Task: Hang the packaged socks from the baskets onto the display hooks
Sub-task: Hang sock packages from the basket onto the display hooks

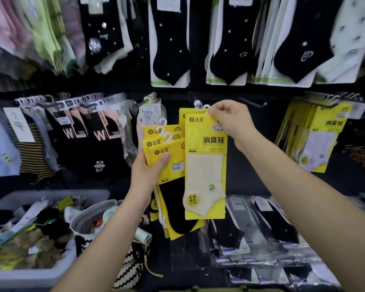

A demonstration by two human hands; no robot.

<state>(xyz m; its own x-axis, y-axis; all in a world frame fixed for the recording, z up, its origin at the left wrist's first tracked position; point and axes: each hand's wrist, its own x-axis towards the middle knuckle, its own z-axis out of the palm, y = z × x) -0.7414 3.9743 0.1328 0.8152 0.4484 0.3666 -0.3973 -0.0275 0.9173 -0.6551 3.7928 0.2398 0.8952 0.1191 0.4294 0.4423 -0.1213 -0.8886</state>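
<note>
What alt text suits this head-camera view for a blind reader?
A person's right hand pinches the top of a yellow sock pack before a wall of hanging socks, while the left hand grips more yellow packs. Sock baskets sit lower left.

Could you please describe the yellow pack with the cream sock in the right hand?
The cream-sock pack is a flat, glossy yellow card with black characters, showing a pale cream ankle sock with a small green motif and a round yellow sticker lower left. It hangs upright, its top right corner pinched by the right hand. Another yellow pack sits directly behind it, and its left edge overlaps the stack held in the left hand.
</note>
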